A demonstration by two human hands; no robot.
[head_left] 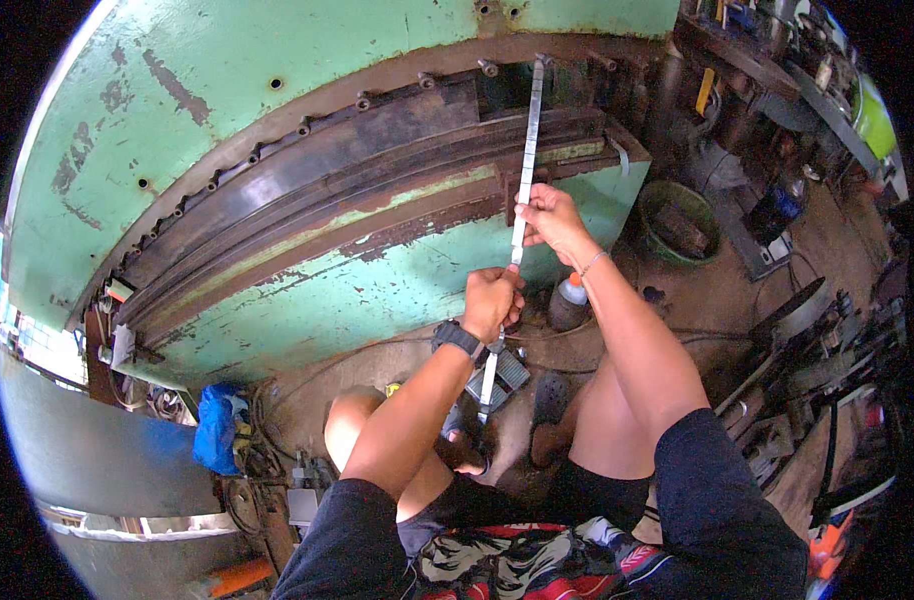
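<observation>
I had my left grip curled round a white strip, right grip pinching it higher, beside a green machine

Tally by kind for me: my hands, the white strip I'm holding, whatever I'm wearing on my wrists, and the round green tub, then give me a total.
Hands: 2 (left hand, right hand)
White strip: 1
Wristwatch: 1
Bracelet: 1
Round green tub: 1
Total: 6
</observation>
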